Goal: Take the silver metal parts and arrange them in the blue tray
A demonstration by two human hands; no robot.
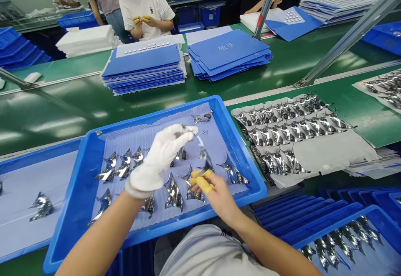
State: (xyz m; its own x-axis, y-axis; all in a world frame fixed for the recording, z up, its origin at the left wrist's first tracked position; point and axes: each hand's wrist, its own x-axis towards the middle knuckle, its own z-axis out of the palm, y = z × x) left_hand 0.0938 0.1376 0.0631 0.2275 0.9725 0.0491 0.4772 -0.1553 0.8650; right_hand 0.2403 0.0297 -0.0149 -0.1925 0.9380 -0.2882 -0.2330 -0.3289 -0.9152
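Note:
A curved, mirror-finished piece (206,159) is held up over the blue tray (219,108). My right hand (216,190), with yellow finger cots, grips its lower end. My left hand (164,152), in a white glove, is closed at the piece's upper end; the exact contact under its fingertips is hard to see. Beneath my hands, several similar shiny pieces (173,192) lie in rows on the tray's pale ribbed liner. One lone shiny piece (202,118) sits near the far right corner, another (233,170) by the right side. My left forearm hides some of them.
Right of the tray, rows of shiny parts (275,134) lie on white sheets. Another blue tray (344,242) with pieces is at lower right. Blue folder stacks (228,52) stand across the green bench (56,104). A co-worker (145,8) works opposite. Slanted metal posts (347,37) rise at right.

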